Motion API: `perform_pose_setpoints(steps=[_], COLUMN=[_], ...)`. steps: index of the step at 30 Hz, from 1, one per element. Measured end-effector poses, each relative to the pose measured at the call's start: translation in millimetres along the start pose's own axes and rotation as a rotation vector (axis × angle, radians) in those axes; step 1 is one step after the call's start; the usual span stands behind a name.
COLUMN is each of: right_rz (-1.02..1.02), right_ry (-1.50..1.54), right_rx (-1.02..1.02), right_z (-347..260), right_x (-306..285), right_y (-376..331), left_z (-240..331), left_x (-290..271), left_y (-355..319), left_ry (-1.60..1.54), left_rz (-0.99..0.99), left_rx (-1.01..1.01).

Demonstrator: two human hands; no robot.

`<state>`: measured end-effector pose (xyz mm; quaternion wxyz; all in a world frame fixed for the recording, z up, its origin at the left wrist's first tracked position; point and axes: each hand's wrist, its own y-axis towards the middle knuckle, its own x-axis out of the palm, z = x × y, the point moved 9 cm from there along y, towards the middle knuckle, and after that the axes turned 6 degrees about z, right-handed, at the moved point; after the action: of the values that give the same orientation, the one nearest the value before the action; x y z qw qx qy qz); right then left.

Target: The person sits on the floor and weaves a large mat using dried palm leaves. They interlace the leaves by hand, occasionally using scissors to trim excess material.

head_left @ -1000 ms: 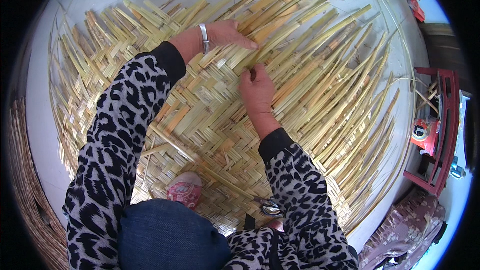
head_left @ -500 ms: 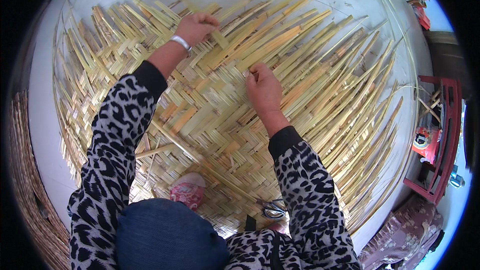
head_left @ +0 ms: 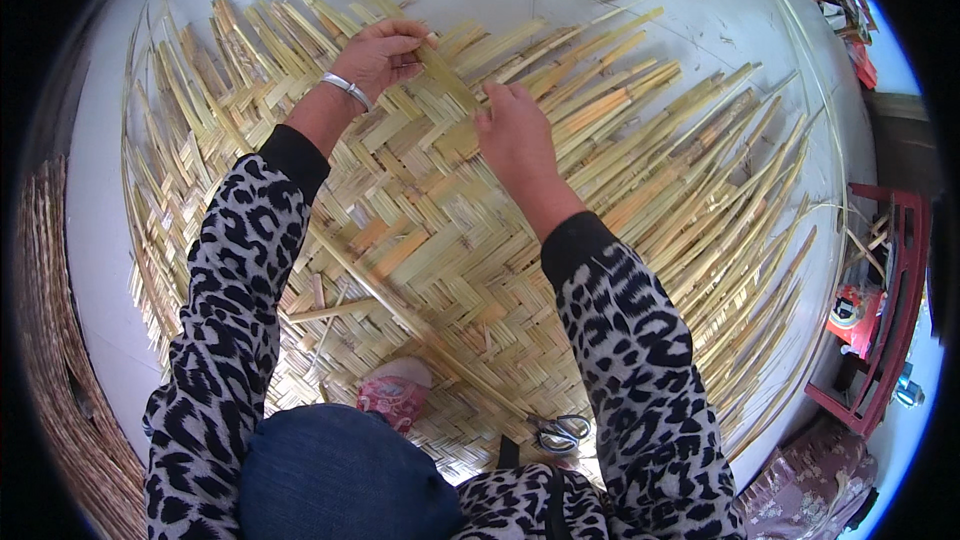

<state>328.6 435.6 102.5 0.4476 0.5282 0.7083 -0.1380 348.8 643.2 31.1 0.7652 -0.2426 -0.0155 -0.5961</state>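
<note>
A large mat of woven yellow-green bamboo strips (head_left: pixel 430 240) lies flat on the pale floor under me, with loose strip ends fanning out at its far and right sides. My left hand (head_left: pixel 378 55), a silver bangle on its wrist, is closed around one long loose strip (head_left: pixel 440 65) near the mat's far edge. My right hand (head_left: pixel 512 130) presses on the same strip just to the right, fingers bent onto the weave. Both sleeves are leopard print.
A pink shoe (head_left: pixel 395 395) rests on the mat's near part, with scissors (head_left: pixel 562 432) beside it. A second woven mat (head_left: pixel 60 370) lies at the left. A red rack (head_left: pixel 880 320) with small items stands at the right.
Both hands moved farther out across the mat toward its far edge. My left hand went from lying open on the weave to gripping a loose strip, and my right hand followed beside it.
</note>
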Motion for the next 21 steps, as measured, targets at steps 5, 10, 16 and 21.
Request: perform_pose_setpoints(steps=[5,10,16,21], right_rz=[-0.214,-0.123,0.000,0.078], right_ry=[0.027,-0.066,0.080,0.173], right_rx=[0.305,0.373,0.508,0.543], right_z=[16,21,30,38], right_x=[31,24,16,15], right_y=[18,21,13,8], left_z=[10,-10,-8,-26], left_x=[21,48,83,102], left_y=[5,27,44,55], left_ry=[0.061,0.332,1.162,1.473], left_rz=[-0.140,-0.151,-0.134,-0.330], left_rx=[0.019,-0.015,0.329,0.131])
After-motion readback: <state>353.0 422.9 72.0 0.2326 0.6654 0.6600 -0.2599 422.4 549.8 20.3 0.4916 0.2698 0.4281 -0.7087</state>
